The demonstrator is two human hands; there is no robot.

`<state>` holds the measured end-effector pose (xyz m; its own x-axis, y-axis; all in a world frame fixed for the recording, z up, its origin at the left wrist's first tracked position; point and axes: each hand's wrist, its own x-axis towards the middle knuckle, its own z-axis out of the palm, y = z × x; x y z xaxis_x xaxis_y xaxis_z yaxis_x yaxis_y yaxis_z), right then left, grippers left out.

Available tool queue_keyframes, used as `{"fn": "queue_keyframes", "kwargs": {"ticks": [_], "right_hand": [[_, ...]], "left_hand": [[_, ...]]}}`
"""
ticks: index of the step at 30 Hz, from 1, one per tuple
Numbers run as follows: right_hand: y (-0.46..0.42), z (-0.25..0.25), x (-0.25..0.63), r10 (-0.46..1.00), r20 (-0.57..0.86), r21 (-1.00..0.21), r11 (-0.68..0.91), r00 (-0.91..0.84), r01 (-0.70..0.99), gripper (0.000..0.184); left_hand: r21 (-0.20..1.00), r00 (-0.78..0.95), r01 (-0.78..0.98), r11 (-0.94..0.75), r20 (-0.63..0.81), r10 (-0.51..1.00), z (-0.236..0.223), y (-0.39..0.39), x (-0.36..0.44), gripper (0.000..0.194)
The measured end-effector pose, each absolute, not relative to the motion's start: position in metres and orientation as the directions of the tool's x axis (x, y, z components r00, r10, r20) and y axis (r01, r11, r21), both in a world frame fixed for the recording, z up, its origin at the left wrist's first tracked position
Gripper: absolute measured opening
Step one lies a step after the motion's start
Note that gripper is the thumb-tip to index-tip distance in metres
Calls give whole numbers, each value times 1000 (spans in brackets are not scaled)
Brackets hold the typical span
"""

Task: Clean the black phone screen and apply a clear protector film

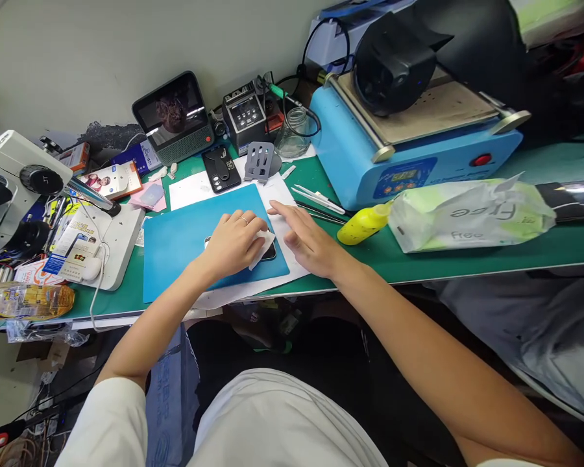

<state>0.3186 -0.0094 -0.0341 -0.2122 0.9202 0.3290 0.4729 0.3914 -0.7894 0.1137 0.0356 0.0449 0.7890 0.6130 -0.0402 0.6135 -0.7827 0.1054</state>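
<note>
A phone lies on the blue mat, mostly covered by my left hand. Between the fingers of that hand is a white tissue, pressed down on the phone. My right hand hovers just right of the phone, over white paper, with its fingers apart and nothing in them. To its right, a yellow bottle lies tilted on the green bench. Behind it are tweezers.
A tissue pack lies at the right, before a blue heating-plate machine. At the back are a phone case, a glass jar and a screen device. A microscope stands left.
</note>
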Motion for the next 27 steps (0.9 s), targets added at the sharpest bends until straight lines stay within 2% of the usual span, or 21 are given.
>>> {"fn": "queue_keyframes", "kwargs": {"ticks": [4,7,10,15,21,27], "right_hand": [[-10,-32,317,921,332,-787,390,-203,478,102],[-10,-31,316,924,326,-792,383,-202,475,102],[-10,-30,316,927,316,-795,375,-201,477,102],[-10,-32,315,925,332,-782,379,-183,495,102],[-10,-32,315,928,321,-773,371,-187,514,100],[-10,-36,314,922,349,-754,384,-170,533,100]], "left_hand": [[184,800,598,-780,-194,567,50,41,115,21],[259,668,744,-615,-302,680,55,43,120,16],[275,555,832,-482,-388,736,59,45,134,10],[276,561,827,-489,-387,731,58,48,153,10],[375,579,808,-454,-366,729,55,53,130,9],[386,594,797,-465,-361,719,52,49,133,11]]}}
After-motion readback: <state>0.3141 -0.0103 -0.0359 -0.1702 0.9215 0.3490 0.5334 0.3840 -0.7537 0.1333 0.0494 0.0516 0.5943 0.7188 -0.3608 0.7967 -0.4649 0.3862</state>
